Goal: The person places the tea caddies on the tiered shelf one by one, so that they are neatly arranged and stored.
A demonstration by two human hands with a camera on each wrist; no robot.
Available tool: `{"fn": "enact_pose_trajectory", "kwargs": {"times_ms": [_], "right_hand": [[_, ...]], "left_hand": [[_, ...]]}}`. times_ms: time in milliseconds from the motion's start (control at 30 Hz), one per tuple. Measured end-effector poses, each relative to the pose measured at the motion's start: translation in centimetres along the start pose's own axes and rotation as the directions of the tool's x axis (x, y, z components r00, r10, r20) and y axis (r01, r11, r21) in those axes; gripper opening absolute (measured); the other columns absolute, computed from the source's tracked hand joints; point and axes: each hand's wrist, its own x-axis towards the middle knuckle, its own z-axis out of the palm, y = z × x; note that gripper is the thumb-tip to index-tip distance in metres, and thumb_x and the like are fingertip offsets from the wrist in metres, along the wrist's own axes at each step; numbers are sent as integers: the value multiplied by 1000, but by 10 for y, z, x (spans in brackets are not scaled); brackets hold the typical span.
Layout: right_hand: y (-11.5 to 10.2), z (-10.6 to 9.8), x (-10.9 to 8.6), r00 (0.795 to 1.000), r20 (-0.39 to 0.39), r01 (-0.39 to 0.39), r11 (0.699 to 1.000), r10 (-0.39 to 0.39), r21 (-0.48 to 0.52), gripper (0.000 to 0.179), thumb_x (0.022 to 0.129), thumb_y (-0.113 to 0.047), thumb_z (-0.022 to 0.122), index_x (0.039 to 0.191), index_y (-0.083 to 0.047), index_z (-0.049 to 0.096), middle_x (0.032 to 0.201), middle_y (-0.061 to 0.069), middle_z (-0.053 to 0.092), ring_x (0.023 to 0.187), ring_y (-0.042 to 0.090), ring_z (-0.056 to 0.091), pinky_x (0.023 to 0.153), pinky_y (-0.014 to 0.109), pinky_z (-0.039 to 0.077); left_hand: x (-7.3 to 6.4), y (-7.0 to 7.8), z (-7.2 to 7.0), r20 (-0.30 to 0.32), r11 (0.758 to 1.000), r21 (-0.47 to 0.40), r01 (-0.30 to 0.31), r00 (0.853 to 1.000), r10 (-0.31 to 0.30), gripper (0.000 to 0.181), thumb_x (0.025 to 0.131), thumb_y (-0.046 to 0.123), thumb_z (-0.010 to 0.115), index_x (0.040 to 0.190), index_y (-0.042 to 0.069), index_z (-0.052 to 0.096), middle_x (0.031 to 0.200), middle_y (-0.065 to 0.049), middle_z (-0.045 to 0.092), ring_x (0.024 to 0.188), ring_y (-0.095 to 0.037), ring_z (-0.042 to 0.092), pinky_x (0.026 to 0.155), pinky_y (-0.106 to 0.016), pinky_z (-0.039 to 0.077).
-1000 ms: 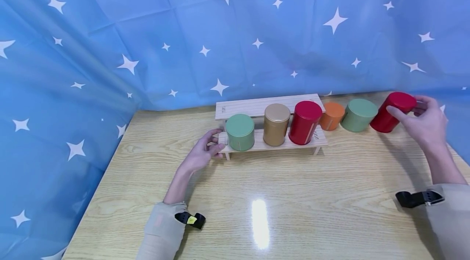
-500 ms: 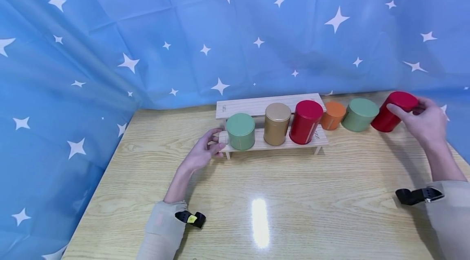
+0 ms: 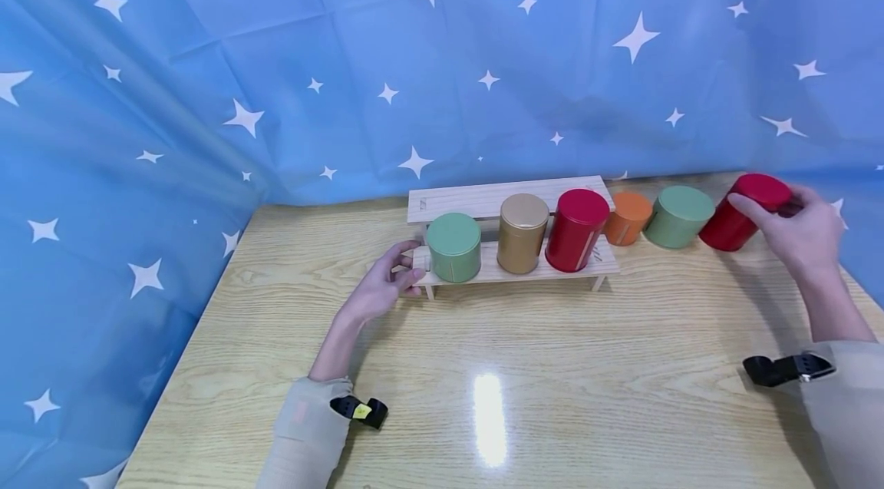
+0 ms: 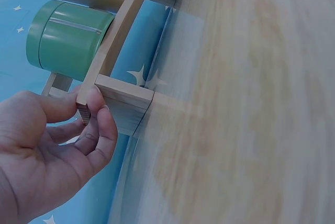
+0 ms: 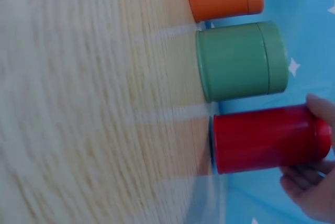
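My left hand (image 3: 381, 285) pinches the left end of the lower board of a two-tier wooden rack (image 3: 483, 272); in the left wrist view, thumb and fingers close around the board's end (image 4: 84, 110). On that lower tier stand a green canister (image 3: 453, 249), a gold canister (image 3: 522, 236) and a red canister (image 3: 577, 232). At the far right, my right hand (image 3: 801, 232) grips the upper part of a second red canister (image 5: 267, 139), thumb on the near side and fingers behind. This canister stands upright at the table's back, its base right at the tabletop.
Between the rack and the held canister stand a small orange canister (image 3: 627, 219) and another green canister (image 3: 679, 217). The rack's upper tier (image 3: 507, 199) runs behind the lower one. A blue star-patterned cloth (image 3: 359, 51) hangs behind the wooden table (image 3: 552, 381).
Both hands keep their holds and everything stays nearly in place. The whole head view has shifted very slightly.
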Motion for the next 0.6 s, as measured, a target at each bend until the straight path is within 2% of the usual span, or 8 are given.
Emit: {"fn": "enact_pose_trajectory", "kwargs": {"times_ms": [167,300,467,600], "right_hand": [[-6,-4,-4,996,-84,0,1000,1,9,85,92,-53,67,153,-1,39,105,-15,44,79,-8,36,58,8,36],[-16,-7,-7,985,-169,-3,998,14,65,78,91,-49,70,152,-8,44,104,-22,45,81,-10,38,63,6,36],[-30,-13,-13,970,-244,16,988,22,152,68,92,-42,73,150,-17,48,120,-21,51,90,-12,40,81,9,40],[-40,-18,-18,965,-261,42,981,9,191,65,92,-37,74,149,-21,49,121,-23,49,96,-11,40,99,11,41]], "left_hand": [[0,0,0,-2,1000,2,3,1000,-3,56,102,-2,54,153,-1,32,116,-20,46,93,-20,58,89,-35,62],[-1,1,1,-6,1000,0,5,1000,-5,56,102,-2,54,153,-1,31,116,-19,45,93,-20,58,89,-34,62],[-1,2,1,-9,1000,-4,5,1000,-5,56,102,-2,54,153,-2,31,116,-19,45,92,-20,58,89,-34,62],[-1,2,1,-6,1000,-5,5,1000,-5,55,102,-2,54,153,-2,32,116,-19,45,91,-19,58,88,-34,63]]}}
